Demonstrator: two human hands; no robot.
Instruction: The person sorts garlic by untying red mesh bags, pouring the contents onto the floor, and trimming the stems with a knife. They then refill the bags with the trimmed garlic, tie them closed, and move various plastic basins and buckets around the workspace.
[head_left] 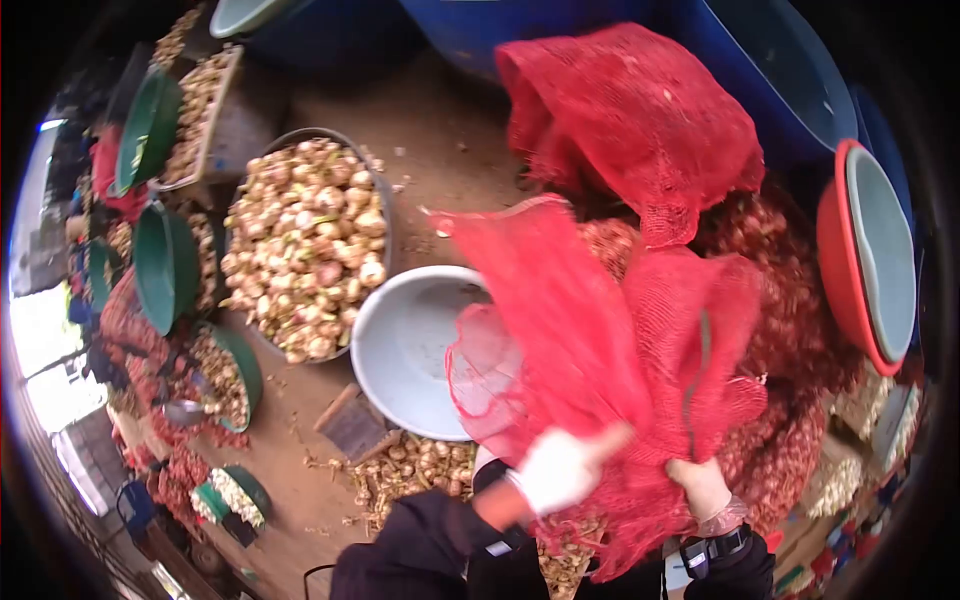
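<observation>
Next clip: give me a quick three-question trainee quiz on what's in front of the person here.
1. True or false: the grey basin beside the red net sack is full of bulbs.
2. Which hand wears a white glove? A) left hand B) right hand
3. What fills the big round tub left of the grey basin?

Key
1. False: it looks empty.
2. A; the right hand looks bare, and both hands grip the red net sack.
3. A heap of pale garlic-like bulbs.
</observation>
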